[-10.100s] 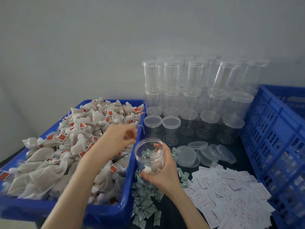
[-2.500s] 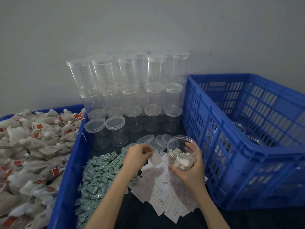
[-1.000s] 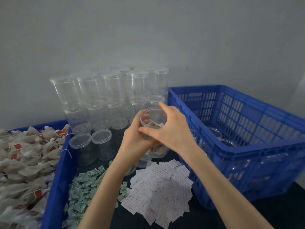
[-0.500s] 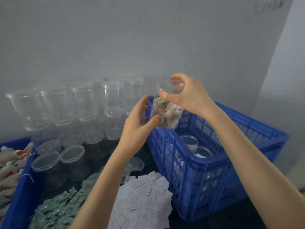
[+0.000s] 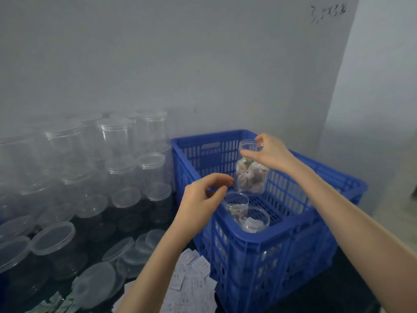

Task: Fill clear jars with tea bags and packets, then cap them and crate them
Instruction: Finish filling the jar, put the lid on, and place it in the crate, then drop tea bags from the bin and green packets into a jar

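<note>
Standing in the blue crate (image 5: 259,249), two jars (image 5: 246,213) sit below; right hand (image 5: 270,154) grips the filled jar (image 5: 250,175); left hand (image 5: 200,199) loosely curled, empty.

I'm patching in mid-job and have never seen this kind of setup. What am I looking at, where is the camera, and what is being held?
There is no machine here: a person works with two bare hands. The single picture comes from a camera worn on the person's head, looking forward and down.

The right hand pinches the top of a clear filled jar and holds it over the blue crate. The jar has tea bags inside. The left hand hangs near the crate's rim with loosely curled fingers and holds nothing.

Two more jars already stand inside the crate. To the left, stacked empty jars stand against the wall, with loose lids in front of them. White paper packets lie near the bottom edge, beside the crate.
</note>
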